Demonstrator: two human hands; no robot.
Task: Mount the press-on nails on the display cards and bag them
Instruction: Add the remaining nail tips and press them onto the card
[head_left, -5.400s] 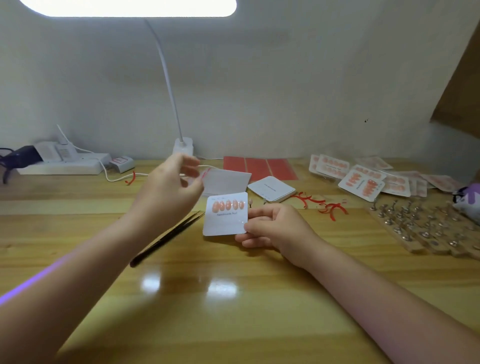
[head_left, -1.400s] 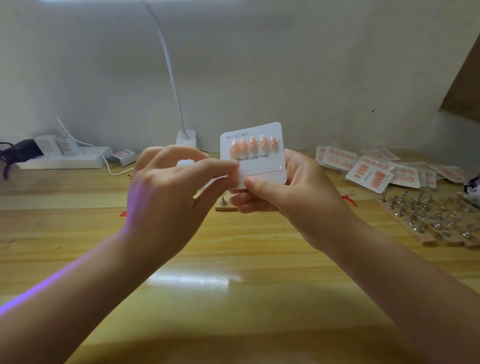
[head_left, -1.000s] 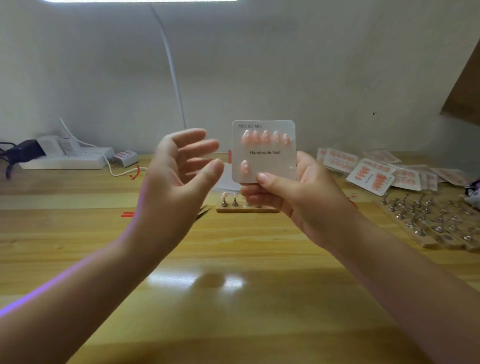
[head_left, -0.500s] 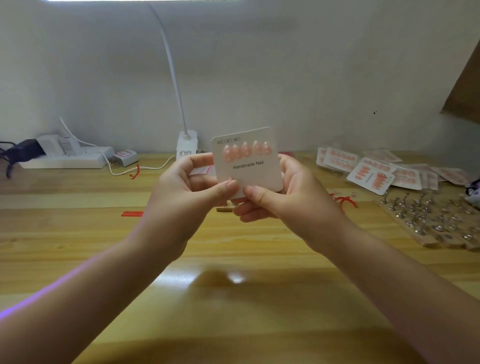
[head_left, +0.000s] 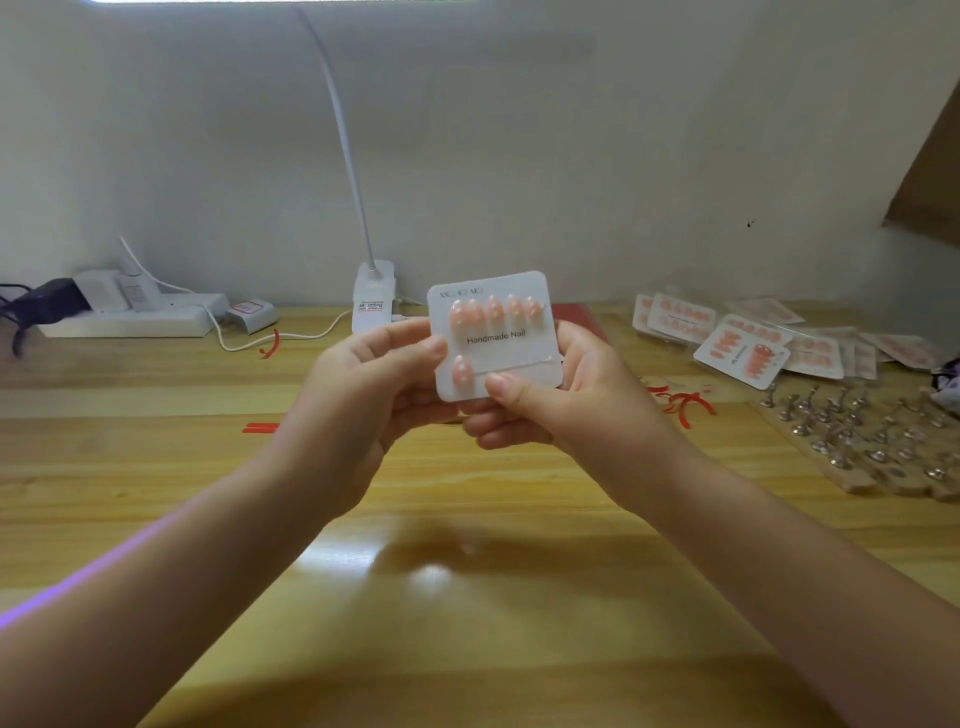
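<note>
I hold a white display card (head_left: 506, 340) printed "Handmade Nail" upright above the wooden table. A row of several peach press-on nails (head_left: 493, 310) sits along its top, and one more nail (head_left: 460, 370) is stuck at the lower left on a clear strip. My right hand (head_left: 550, 400) grips the card from behind and below, thumb pressed on its lower edge. My left hand (head_left: 374, 384) pinches the card's left edge, thumb tip beside the single lower nail.
Finished bagged cards (head_left: 743, 348) lie at the back right. Wooden boards with metal nail stands (head_left: 862, 431) sit at the right edge. Red strips (head_left: 680, 400) lie behind my right hand. A lamp base (head_left: 373, 296) and a power strip (head_left: 135, 317) stand at the back.
Half a second ago the lower strip looked bare under my left thumb; now one nail shows there. The card has turned more upright, and my left thumb has slid to the card's edge.
</note>
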